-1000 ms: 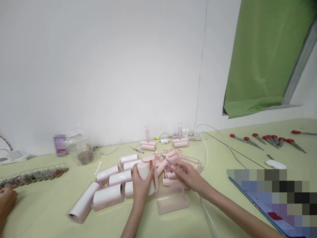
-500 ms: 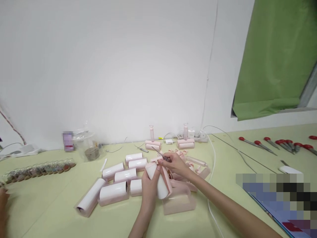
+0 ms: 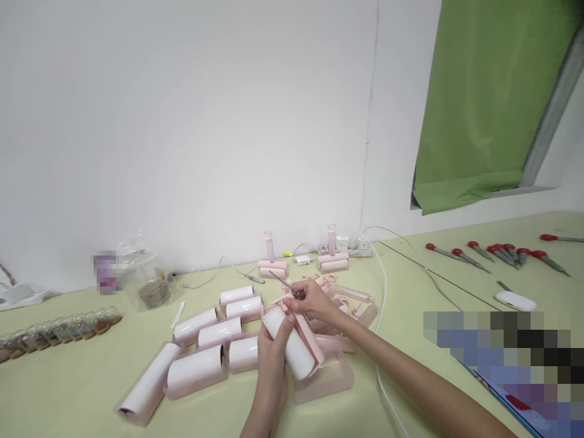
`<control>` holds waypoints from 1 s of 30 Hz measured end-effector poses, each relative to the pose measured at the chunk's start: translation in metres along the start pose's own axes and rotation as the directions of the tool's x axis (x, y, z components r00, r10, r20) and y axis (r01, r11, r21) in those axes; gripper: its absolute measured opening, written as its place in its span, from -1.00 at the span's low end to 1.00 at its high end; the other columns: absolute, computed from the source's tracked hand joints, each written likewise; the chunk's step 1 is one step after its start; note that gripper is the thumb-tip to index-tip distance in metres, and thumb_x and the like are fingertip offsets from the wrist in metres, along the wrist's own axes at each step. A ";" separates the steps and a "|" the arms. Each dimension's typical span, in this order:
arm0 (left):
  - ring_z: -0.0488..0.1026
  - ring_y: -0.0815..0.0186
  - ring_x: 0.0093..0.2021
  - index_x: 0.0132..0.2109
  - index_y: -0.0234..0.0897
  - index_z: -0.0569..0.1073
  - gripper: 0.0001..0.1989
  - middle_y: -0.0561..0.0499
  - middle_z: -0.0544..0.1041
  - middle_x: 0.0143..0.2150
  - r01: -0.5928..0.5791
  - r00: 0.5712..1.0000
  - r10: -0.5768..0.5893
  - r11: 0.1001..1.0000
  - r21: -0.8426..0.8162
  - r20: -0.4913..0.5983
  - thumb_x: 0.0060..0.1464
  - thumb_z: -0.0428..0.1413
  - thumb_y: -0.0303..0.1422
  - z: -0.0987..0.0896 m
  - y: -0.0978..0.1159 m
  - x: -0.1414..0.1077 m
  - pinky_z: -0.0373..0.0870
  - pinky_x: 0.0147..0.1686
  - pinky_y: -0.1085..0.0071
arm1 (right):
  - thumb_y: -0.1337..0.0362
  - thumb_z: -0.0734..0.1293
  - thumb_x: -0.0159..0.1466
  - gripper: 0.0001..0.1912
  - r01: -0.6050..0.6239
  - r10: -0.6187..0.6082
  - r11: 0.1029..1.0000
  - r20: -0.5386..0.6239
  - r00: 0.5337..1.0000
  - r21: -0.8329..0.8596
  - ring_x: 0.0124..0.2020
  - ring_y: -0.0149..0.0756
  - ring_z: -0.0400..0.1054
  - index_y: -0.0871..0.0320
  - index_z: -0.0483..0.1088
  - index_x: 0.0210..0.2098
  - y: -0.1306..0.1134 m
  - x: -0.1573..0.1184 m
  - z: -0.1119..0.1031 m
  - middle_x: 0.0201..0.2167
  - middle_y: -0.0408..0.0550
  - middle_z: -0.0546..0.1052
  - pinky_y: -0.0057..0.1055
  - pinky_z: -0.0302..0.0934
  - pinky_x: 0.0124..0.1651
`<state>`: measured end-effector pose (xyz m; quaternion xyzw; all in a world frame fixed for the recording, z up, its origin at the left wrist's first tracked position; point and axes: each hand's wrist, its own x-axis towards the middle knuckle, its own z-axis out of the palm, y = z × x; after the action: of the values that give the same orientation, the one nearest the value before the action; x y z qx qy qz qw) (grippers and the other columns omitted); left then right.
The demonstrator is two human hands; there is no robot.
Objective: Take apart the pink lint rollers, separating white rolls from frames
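Observation:
My left hand (image 3: 272,344) is wrapped round a white lint roller (image 3: 294,350) with a pink holder piece along its right side. It is tilted, its lower end towards me and the right. My right hand (image 3: 312,301) is closed on a slim, pointed metal tool (image 3: 283,282) whose kind I cannot make out; its tip points up and left above the roller's top end. Fingers hide most of the tool's grip. Beneath the roller lies a clear pinkish cover (image 3: 326,380). Behind my right hand are loose pink plastic parts (image 3: 342,304), partly hidden by the arm.
Several white rolls in clear covers (image 3: 196,370) lie left of my hands. Two pink lint rollers (image 3: 272,269) stand by the wall near a power strip (image 3: 351,250). A white cable (image 3: 385,292) crosses the right side, near red-ended tools (image 3: 506,252). Small glass domes (image 3: 64,331) line the left.
The whole view has shifted, so the table things appear further left. The roller's lower end has swung slightly right and down. The hand at the far left edge is out of view.

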<state>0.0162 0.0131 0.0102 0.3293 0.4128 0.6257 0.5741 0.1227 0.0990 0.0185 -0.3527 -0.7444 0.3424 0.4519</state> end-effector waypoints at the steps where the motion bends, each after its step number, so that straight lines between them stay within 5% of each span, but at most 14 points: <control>1: 0.49 0.21 -0.34 -0.13 -0.36 0.36 -0.52 -0.13 0.54 -0.28 0.002 1.000 -0.002 1.000 -0.021 0.006 -0.22 0.24 -0.24 0.001 -0.001 -0.002 0.40 -0.44 0.46 | 0.25 0.28 -0.02 -0.66 0.001 -0.001 1.000 0.008 1.000 0.002 -0.65 -0.54 -0.13 0.14 -0.01 -0.73 0.000 0.000 -0.001 -0.73 -0.31 0.00 -0.54 -0.25 -0.63; 6: 0.48 0.20 -0.37 -0.14 -0.37 0.36 -0.55 -0.12 0.53 -0.31 -0.030 1.000 0.030 0.999 -0.032 0.009 -0.18 0.21 -0.21 0.003 -0.007 -0.004 0.38 -0.47 0.46 | 0.21 0.27 -0.03 -0.68 0.012 -0.012 1.000 0.050 0.999 0.004 -0.66 -0.53 -0.10 0.14 0.03 -0.72 -0.002 0.000 -0.003 -0.73 -0.30 0.02 -0.54 -0.22 -0.64; 11: 0.47 0.24 -0.39 -0.20 -0.34 0.38 -0.58 -0.06 0.51 -0.36 -0.175 0.974 0.188 0.978 0.111 -0.125 -0.23 0.22 -0.21 0.014 -0.007 0.011 0.36 -0.49 0.46 | 0.25 0.26 -0.06 -0.69 0.010 -0.014 0.999 -0.097 0.995 -0.041 -0.66 -0.53 -0.13 0.12 -0.01 -0.73 -0.002 0.005 -0.008 -0.74 -0.31 -0.01 -0.53 -0.25 -0.64; 21: 0.39 0.36 -0.58 -0.33 -0.33 0.35 -0.61 0.04 0.45 -0.51 -0.215 0.958 0.237 0.967 0.139 -0.164 -0.31 0.23 -0.20 0.061 -0.007 0.057 0.31 -0.61 0.49 | 0.13 0.27 -0.01 -0.64 -0.071 0.002 0.982 -0.362 0.932 -0.176 -0.64 -0.50 -0.10 0.12 -0.01 -0.71 0.003 0.015 -0.067 -0.71 -0.29 0.01 -0.50 -0.22 -0.60; 25: 0.36 0.39 -0.62 -0.37 -0.33 0.32 -0.61 0.06 0.42 -0.53 -0.212 0.957 0.234 0.968 0.137 -0.172 -0.27 0.20 -0.14 0.049 0.009 0.055 0.28 -0.65 0.51 | 0.01 0.22 0.08 -0.56 -0.167 0.064 0.959 -0.403 0.913 -0.227 -0.65 -0.49 -0.11 0.11 -0.04 -0.70 0.006 0.017 -0.078 -0.73 -0.28 -0.02 -0.49 -0.23 -0.61; 30: 0.39 0.33 -0.60 -0.26 -0.30 0.27 -0.57 0.03 0.44 -0.50 -0.204 0.945 0.278 0.914 0.351 -0.175 -0.18 0.12 -0.07 0.004 0.019 0.038 0.31 -0.60 0.43 | -0.13 0.25 0.01 -0.45 -0.268 0.173 0.916 -0.308 0.936 -0.300 -0.70 -0.50 -0.12 0.11 -0.06 -0.77 0.031 0.015 -0.061 -0.79 -0.29 -0.07 -0.47 -0.24 -0.61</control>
<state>0.0063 0.0513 0.0262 0.3972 0.5284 0.6471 0.3798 0.1802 0.1388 0.0213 -0.5511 -0.6768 0.2068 0.4420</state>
